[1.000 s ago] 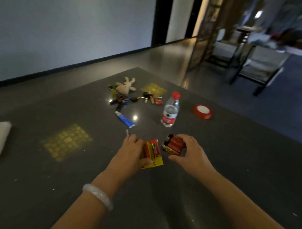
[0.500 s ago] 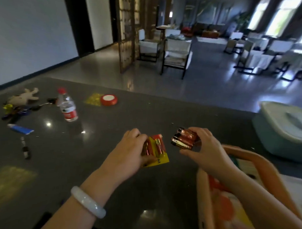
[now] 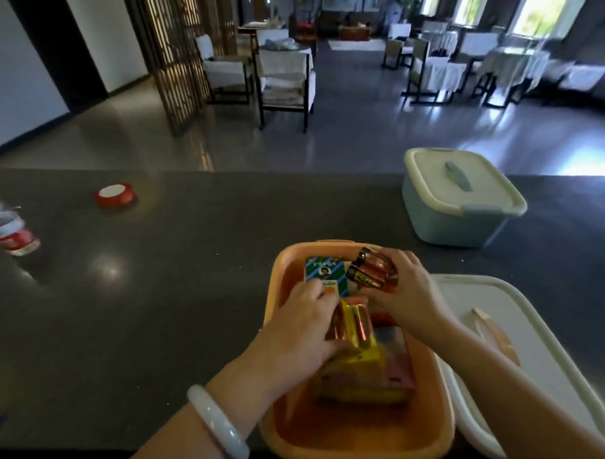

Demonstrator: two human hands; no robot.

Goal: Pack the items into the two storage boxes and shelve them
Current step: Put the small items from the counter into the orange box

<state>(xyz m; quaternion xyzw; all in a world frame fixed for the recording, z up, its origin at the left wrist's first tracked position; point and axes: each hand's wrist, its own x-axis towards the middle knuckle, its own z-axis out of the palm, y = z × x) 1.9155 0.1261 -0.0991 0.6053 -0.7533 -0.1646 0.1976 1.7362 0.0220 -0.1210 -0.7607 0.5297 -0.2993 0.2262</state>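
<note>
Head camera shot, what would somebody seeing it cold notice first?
Probably the open orange box at the near edge of the dark table, with both hands over it. The left hand grips a yellow battery card and the right hand holds a shrink-wrapped battery bundle. Next, the lidded pale blue box at the far right, and the orange box's white lid lying beside it.

Dim interior backlit by bright windows (image 3: 538,14), glare spots on the dark table (image 3: 120,308), blurred curved edges.
</note>
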